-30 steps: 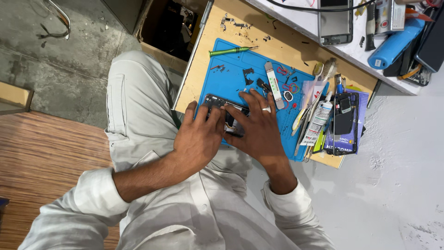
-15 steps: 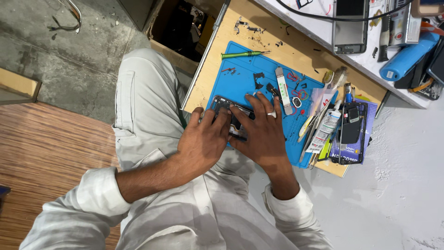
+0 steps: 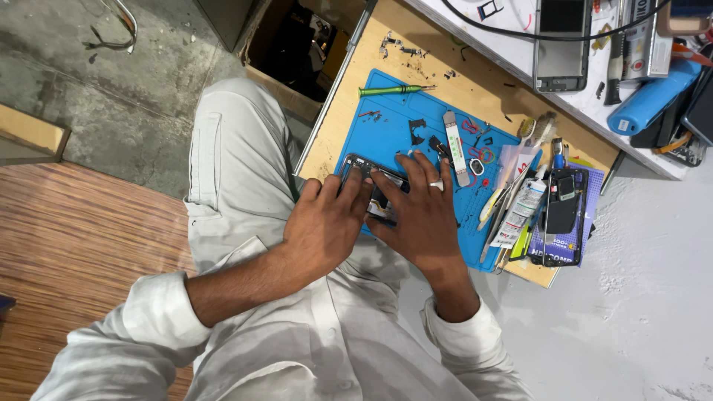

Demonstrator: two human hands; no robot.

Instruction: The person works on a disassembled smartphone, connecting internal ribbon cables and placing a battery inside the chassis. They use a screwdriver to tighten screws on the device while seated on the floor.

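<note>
An opened black phone (image 3: 371,186) lies on the blue mat (image 3: 394,126) at the bench's near edge. The left hand (image 3: 327,223) and right hand (image 3: 420,215) press flat on it, fingers spread, gripping nothing. A green screwdriver (image 3: 394,90) lies beyond

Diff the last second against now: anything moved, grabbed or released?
No real change. The left hand and right hand stay pressed on the opened phone on the blue mat; nothing grabbed or released. Only the head camera's framing drifted slightly. The green screwdriver and the tools at the mat's right edge lie as before.
</note>
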